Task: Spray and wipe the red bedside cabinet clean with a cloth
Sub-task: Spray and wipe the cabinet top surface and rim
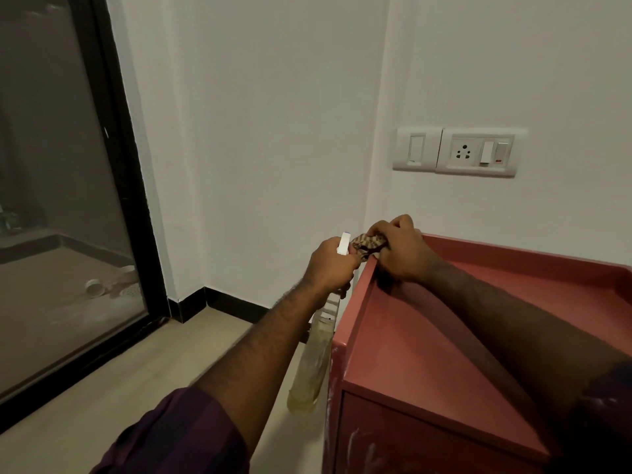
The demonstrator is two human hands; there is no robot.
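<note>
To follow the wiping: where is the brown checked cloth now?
Head view: the right hand holds the brown checked cloth on the far left corner of the red cabinet, beside the clear spray bottle in the left hand.

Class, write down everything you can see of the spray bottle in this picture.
The spray bottle has a white trigger head and a clear plastic body with yellowish liquid inside. The left hand grips its neck, so it hangs slanted above the floor, beside the red cabinet. Its nozzle is close to the cloth.
</note>
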